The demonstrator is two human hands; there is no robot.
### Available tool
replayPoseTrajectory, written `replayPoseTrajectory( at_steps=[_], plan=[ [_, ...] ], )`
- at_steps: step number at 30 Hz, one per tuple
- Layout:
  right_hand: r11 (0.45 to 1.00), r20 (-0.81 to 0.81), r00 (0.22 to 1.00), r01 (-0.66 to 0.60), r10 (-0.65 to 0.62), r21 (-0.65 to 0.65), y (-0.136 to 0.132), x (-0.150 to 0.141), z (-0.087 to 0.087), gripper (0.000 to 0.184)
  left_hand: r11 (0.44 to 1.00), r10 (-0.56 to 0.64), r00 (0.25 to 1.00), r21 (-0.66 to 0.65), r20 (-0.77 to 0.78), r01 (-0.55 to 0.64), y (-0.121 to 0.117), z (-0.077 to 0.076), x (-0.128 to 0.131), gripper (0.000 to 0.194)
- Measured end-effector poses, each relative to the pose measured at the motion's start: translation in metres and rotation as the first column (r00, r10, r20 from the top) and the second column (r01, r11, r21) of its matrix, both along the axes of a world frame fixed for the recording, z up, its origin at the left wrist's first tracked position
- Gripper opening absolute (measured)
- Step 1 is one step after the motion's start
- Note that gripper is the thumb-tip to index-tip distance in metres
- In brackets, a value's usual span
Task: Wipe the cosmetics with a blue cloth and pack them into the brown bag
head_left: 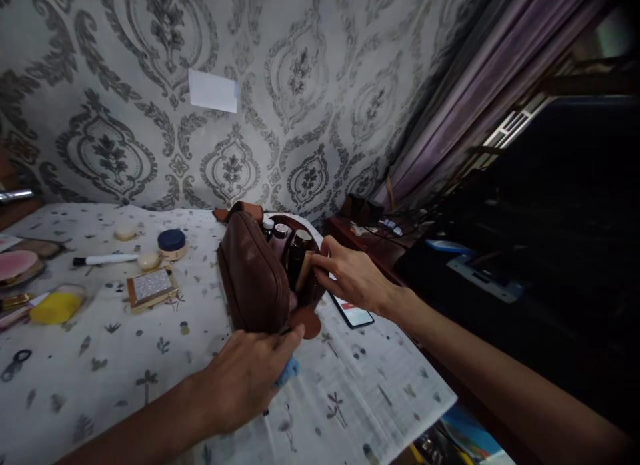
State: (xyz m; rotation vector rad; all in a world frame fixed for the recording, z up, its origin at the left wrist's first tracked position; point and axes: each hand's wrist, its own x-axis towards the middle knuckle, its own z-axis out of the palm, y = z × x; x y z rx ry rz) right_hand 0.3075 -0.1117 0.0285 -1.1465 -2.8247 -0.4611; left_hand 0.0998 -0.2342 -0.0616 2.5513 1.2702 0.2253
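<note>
A brown leather toiletry bag (255, 271) stands unzipped on the table, several dark bottles with pale or metallic caps (281, 231) upright inside. My right hand (345, 271) is at the bag's right side, fingers curled over its edge by a tan, flat item (304, 275). My left hand (250, 378) is closed low at the bag's near end, its thumb pointing to a round brown flap (306, 323). A bit of blue cloth (288, 371) pokes out from under that hand; most of it is hidden.
A phone (353, 311) lies right of the bag near the table edge. Leftward are a glittery compact (153, 286), a blue-lidded jar (171, 243), a white-handled brush (106, 259) and a yellow sponge (57, 305). A patterned wall rises behind; a black surface (530, 251) fills the right.
</note>
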Motion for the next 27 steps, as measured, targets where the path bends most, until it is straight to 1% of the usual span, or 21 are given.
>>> replayPoseTrajectory(
  at_steps=[2, 4, 7, 9, 11, 14, 16, 18, 22, 25, 27],
  plan=[
    [1.0, 0.014, 1.0, -0.022, 0.022, -0.012, 0.0, 0.001, 0.001, 0.018, 1.0, 0.003, 1.0, 0.009, -0.002, -0.003, 0.0, -0.002, 0.0, 0.074],
    [1.0, -0.01, 1.0, -0.029, 0.029, -0.008, 0.0, 0.002, -0.002, 0.018, 1.0, -0.001, 1.0, 0.011, 0.004, 0.001, 0.0, -0.001, 0.0, 0.074],
    [1.0, -0.064, 0.998, -0.029, 0.03, 0.004, 0.001, 0.004, -0.009, 0.018, 1.0, -0.002, 1.0, 0.002, 0.009, 0.002, 0.0, 0.004, 0.0, 0.068],
    [1.0, -0.099, 0.995, -0.025, 0.026, 0.013, 0.0, 0.005, -0.014, 0.02, 1.0, 0.0, 1.0, -0.016, -0.016, 0.0, 0.0, 0.009, 0.0, 0.066],
    [0.999, -0.159, 0.987, -0.016, 0.021, 0.031, -0.004, 0.006, -0.019, 0.021, 0.999, -0.005, 0.999, -0.037, -0.039, 0.004, -0.001, 0.013, 0.0, 0.066],
    [0.997, -0.305, 0.952, -0.017, 0.037, 0.069, -0.015, 0.008, -0.028, 0.022, 0.999, -0.015, 0.999, -0.053, -0.048, 0.012, 0.0, 0.014, -0.002, 0.069],
    [0.995, -0.393, 0.916, -0.056, 0.086, 0.087, -0.026, 0.01, -0.035, 0.024, 0.999, -0.017, 0.999, -0.05, -0.042, 0.015, 0.0, 0.013, -0.004, 0.072],
    [0.987, -0.435, 0.886, -0.126, 0.157, 0.1, -0.039, 0.014, -0.043, 0.024, 0.999, -0.021, 1.0, -0.046, -0.022, 0.02, 0.001, 0.012, -0.006, 0.074],
    [0.955, -0.448, 0.843, -0.27, 0.297, 0.125, -0.064, 0.02, -0.058, 0.025, 0.999, -0.041, 0.999, -0.025, 0.029, 0.041, 0.0, 0.008, -0.01, 0.075],
    [0.934, -0.479, 0.804, -0.335, 0.352, 0.124, -0.078, 0.019, -0.067, 0.03, 0.995, -0.093, 0.994, -0.02, 0.063, 0.095, -0.004, 0.006, -0.018, 0.077],
    [0.922, -0.505, 0.778, -0.372, 0.373, 0.108, -0.084, 0.014, -0.074, 0.034, 0.992, -0.124, 0.988, -0.011, 0.089, 0.126, -0.008, 0.004, -0.026, 0.073]
  ],
)
